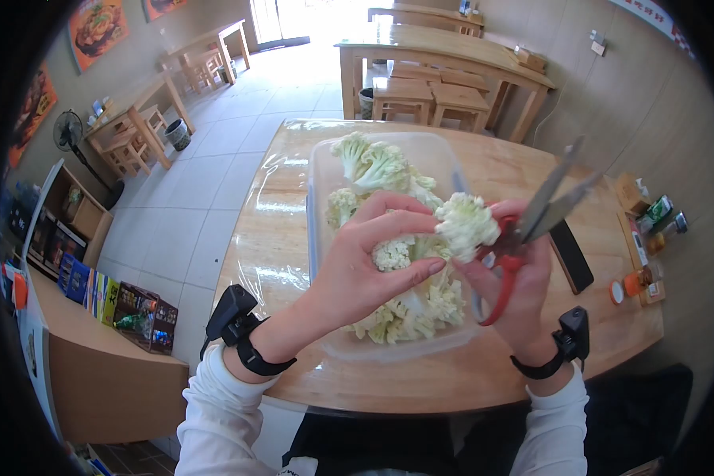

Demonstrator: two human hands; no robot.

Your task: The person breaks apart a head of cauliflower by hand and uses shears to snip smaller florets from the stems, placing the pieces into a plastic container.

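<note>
My right hand is closed around a pair of scissors with red handles, the blades apart and pointing up and away to the right. A cauliflower floret sits against the thumb and fingers of that hand. My left hand reaches in from the left, thumb and fingers spread, the fingertips at the floret's left side; whether they grip it is hard to tell. Below both hands, a clear plastic tub holds several cauliflower pieces, partly hidden by my left hand.
The tub rests on a wooden table. A black phone lies right of my right hand. Small jars and a tissue box stand along the right edge. A wooden counter is at left; tables and stools stand beyond.
</note>
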